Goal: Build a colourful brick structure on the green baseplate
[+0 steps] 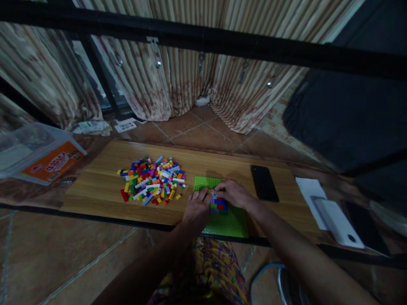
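A bright green studded baseplate (233, 224) lies at the table's front edge. On it stands a small build of toy bricks (220, 204), with blue, red and grey rows. My left hand (197, 206) rests at the build's left side, its fingers curled and closed; what lies under the fingertips is hidden. From the right, my right hand (234, 193) reaches over the build's far end with thumb and fingers pinched on a small pale toy brick (214, 193). Both hands' fingertips nearly meet there.
Left of the baseplate is a pile of loose coloured bricks (155, 180) on the wooden table (95, 186). A black phone (264, 183) lies to the right. Beyond are a white box (338, 222) and, far left, a clear plastic bin (41, 154). A dark bar (203, 38) crosses above.
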A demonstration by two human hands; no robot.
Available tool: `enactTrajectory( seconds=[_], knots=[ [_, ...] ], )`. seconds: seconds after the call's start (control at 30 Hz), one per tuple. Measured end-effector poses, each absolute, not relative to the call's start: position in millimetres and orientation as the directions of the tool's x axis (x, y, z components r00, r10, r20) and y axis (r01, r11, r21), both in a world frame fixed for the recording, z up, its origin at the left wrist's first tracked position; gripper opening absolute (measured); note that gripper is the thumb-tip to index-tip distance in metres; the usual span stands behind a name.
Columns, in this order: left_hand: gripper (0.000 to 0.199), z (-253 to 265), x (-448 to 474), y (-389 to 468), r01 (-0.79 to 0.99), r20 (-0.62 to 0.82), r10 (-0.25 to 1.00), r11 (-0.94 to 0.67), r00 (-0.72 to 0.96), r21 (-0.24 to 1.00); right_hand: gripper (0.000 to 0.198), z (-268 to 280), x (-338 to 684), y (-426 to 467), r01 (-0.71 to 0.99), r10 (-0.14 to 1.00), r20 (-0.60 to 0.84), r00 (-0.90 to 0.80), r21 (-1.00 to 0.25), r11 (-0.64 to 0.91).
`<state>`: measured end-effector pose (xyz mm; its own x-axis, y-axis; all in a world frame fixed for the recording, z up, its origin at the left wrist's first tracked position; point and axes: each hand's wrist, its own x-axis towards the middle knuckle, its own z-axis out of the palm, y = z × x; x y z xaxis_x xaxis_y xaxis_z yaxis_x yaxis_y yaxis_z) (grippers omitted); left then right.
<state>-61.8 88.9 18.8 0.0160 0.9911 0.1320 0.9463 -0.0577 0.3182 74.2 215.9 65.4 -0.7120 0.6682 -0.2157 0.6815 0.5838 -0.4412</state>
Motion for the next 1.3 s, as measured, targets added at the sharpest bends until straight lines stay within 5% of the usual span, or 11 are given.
enactTrajectory(
  seconds=[0.37, 0.53, 1.0, 1.3],
  knots=[
    [0.034, 39.5, -80.0, 110.8, 0.792, 0.151, 0.985, -0.031, -0.078, 0.610, 0.024, 26.9, 101.4, 203.6, 0.476, 0.849, 0.029, -0.527, -0.818, 0.323],
    [0.030, 55.5, -81.2, 134.6, 0.799, 0.036, 0.992, 0.077, -0.122, 0.596, 0.028, 23.4, 97.9, 205.1, 0.481, 0.861, 0.046, -0.506, -0.814, 0.326],
    [0.023, 53.6, -77.5, 138.1, 0.830, -0.045, 0.998, 0.058, -0.040, 0.555, 0.025, 11.6, 86.0, 194.4, 0.550, 0.889, 0.145, -0.433, -0.739, 0.389],
    [0.019, 47.3, -73.5, 142.9, 0.731, -0.074, 0.990, 0.136, -0.116, 0.669, 0.023, 10.1, 85.9, 187.3, 0.547, 0.886, 0.188, -0.424, -0.727, 0.416]
  ],
)
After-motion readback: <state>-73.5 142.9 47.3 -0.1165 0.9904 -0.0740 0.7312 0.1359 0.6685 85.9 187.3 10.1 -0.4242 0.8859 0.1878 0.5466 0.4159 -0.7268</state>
